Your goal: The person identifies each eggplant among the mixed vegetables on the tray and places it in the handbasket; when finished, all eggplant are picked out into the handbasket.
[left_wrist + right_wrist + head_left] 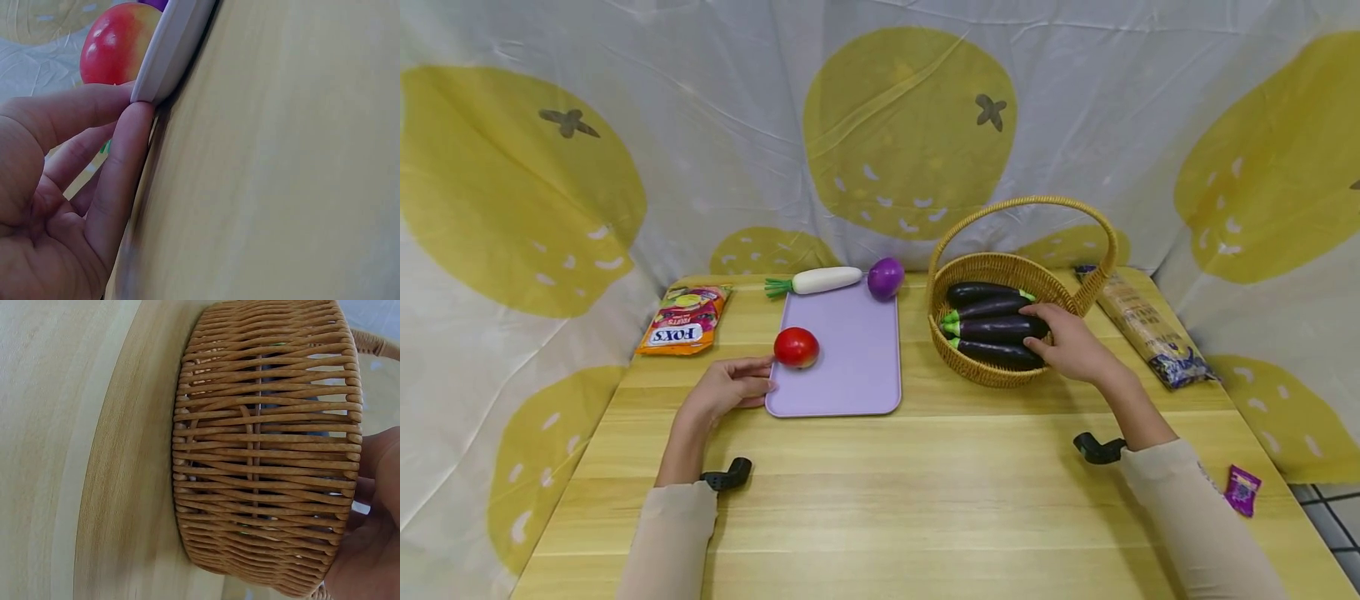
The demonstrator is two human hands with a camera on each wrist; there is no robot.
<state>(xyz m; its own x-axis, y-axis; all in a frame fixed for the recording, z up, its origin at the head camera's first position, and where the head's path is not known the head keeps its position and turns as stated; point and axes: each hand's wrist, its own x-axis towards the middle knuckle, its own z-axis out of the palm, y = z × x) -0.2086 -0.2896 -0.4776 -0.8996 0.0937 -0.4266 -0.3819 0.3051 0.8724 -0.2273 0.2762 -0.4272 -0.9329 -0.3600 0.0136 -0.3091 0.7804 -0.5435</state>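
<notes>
At the lilac tray (857, 375), my left hand (730, 389) pinches the near left rim between thumb and fingers; the left wrist view shows the pinched rim (164, 69) close up. A red, apple-like fruit (797, 347) sits on the tray beside these fingers. Over the right side of a wicker basket (992, 377) reaches my right hand (1070, 340). Its thumb and fingers grip the right end of an eggplant (992, 328) lying among several eggplants in the basket. In the right wrist view the basket wall (269, 450) hides the fingertips.
A white radish (827, 280) and a purple round vegetable (886, 278) lie at the tray's far edge. A FOX'S candy bag (685, 320) is at left, a long plastic package (1150, 325) behind the basket's right, a small purple packet (1243, 490) near the right edge. The basket's handle (1026, 200) arches upward.
</notes>
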